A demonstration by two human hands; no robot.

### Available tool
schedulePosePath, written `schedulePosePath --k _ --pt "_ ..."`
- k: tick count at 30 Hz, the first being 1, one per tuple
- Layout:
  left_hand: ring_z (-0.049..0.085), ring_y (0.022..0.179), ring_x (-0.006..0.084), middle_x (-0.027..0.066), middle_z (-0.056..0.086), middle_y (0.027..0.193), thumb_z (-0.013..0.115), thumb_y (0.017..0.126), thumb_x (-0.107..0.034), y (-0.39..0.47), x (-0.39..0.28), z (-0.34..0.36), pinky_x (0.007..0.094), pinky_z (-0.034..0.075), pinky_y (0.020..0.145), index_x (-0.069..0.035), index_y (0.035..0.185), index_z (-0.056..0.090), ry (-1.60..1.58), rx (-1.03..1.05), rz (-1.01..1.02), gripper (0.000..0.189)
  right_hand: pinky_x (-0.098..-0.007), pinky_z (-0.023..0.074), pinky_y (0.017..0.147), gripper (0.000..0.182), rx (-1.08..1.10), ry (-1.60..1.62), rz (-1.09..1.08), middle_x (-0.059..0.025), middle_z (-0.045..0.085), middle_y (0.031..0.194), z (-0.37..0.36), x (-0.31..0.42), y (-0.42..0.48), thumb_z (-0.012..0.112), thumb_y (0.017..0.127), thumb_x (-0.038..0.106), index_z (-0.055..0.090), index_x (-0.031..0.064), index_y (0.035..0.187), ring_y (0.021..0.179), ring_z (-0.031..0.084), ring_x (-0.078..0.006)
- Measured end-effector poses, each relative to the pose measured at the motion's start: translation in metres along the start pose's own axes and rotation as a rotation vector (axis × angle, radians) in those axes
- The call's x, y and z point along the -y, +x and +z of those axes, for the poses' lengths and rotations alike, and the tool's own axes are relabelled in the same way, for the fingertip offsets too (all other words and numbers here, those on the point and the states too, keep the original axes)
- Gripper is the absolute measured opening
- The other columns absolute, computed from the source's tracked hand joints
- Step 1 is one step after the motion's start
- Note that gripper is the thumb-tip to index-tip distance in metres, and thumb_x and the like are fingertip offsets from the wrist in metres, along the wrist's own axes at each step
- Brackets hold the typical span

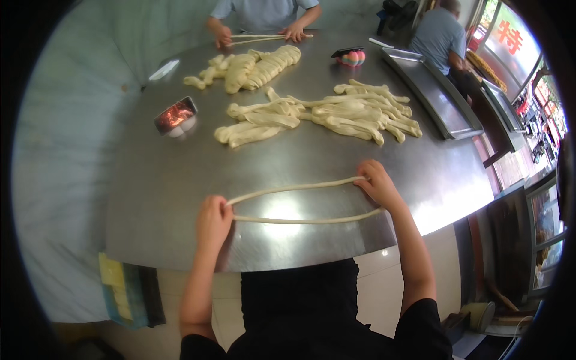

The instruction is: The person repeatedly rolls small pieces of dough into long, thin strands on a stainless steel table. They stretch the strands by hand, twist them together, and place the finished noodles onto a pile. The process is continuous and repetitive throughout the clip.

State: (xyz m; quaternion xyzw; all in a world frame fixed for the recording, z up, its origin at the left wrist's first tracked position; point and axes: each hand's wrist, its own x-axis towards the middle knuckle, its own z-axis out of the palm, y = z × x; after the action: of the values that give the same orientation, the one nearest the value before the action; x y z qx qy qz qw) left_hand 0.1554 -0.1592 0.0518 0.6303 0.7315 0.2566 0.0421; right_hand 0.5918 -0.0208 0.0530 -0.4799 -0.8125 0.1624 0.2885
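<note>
A long thin dough rope (pixel 297 186) lies in two roughly parallel strands across the metal table near its front edge. My left hand (pixel 216 218) pinches its left end, where both strands meet at the fingers. My right hand (pixel 374 180) grips the far strand's right end. The near strand runs under my right forearm, which hides its end. Beyond my hands lie a pile of dough strips (pixel 355 114) and a smaller bunch of dough strips (pixel 261 123), touching each other. Farther back sits thick, ridged dough (pixel 272 67).
A phone (pixel 176 116) leans on a stand at the left; another phone (pixel 347 50) rests on a colourful stand behind. A metal tray (pixel 434 94) lines the right edge. Across the table, a co-worker's hands (pixel 294 32) hold dough strands. Another person stands beyond the tray.
</note>
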Motion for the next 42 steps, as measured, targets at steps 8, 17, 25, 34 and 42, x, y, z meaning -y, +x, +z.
schedulePosePath --k 8,17,25,34,42 --pt "0.064 0.082 0.0170 0.0061 0.061 0.093 0.058 0.101 -0.007 -0.029 -0.008 -0.036 0.0288 0.055 0.084 -0.003 0.118 0.053 -1.593 0.091 -0.441 0.017 -0.0433 0.0503 0.068 0.020 -0.172 -0.308 0.124 -0.0119 0.066 0.078 -0.002 0.006 -0.083 0.070 0.093 0.025 0.064 0.0060 0.092 0.075 0.064 -0.0333" --pt "0.062 0.078 0.0195 0.0068 0.060 0.095 0.065 0.098 -0.014 0.007 0.038 -0.015 0.0316 0.052 0.071 -0.003 0.122 0.057 -0.567 -0.250 -0.228 0.027 -0.0342 0.0507 0.060 0.012 -0.372 -0.039 0.057 -0.0092 0.067 0.077 0.003 0.040 -0.035 0.069 0.095 0.017 0.074 0.0068 0.099 0.064 0.064 -0.0257" --pt "0.046 0.138 0.0382 0.0249 0.046 0.150 0.056 0.097 -0.016 0.038 0.024 -0.001 0.0498 0.034 0.117 0.005 0.141 0.048 0.101 -0.010 0.134 0.049 -0.0430 0.0473 0.102 0.035 -0.032 -0.268 0.040 -0.0130 0.055 0.143 0.026 0.036 -0.002 0.065 0.094 0.021 0.069 0.0114 0.128 0.122 0.058 -0.0310" --pt "0.038 0.143 0.0456 0.0287 0.041 0.152 0.062 0.096 -0.021 -0.073 0.004 -0.026 0.0572 0.024 0.122 0.007 0.130 0.050 0.037 0.156 0.235 0.046 -0.0483 0.0423 0.111 0.028 0.170 -0.190 -0.136 -0.0103 0.062 0.137 -0.011 0.055 -0.088 0.068 0.089 0.011 0.073 0.0092 0.117 0.126 0.058 -0.0328" --pt "0.029 0.149 0.0415 0.0254 0.032 0.159 0.054 0.100 -0.017 0.042 0.033 0.012 0.0595 0.018 0.123 0.007 0.149 0.034 0.242 0.080 0.319 0.058 -0.0478 0.0421 0.107 0.033 -0.002 -0.239 0.038 -0.0153 0.060 0.135 0.028 0.053 -0.019 0.067 0.090 0.011 0.070 0.0084 0.123 0.127 0.055 -0.0328"
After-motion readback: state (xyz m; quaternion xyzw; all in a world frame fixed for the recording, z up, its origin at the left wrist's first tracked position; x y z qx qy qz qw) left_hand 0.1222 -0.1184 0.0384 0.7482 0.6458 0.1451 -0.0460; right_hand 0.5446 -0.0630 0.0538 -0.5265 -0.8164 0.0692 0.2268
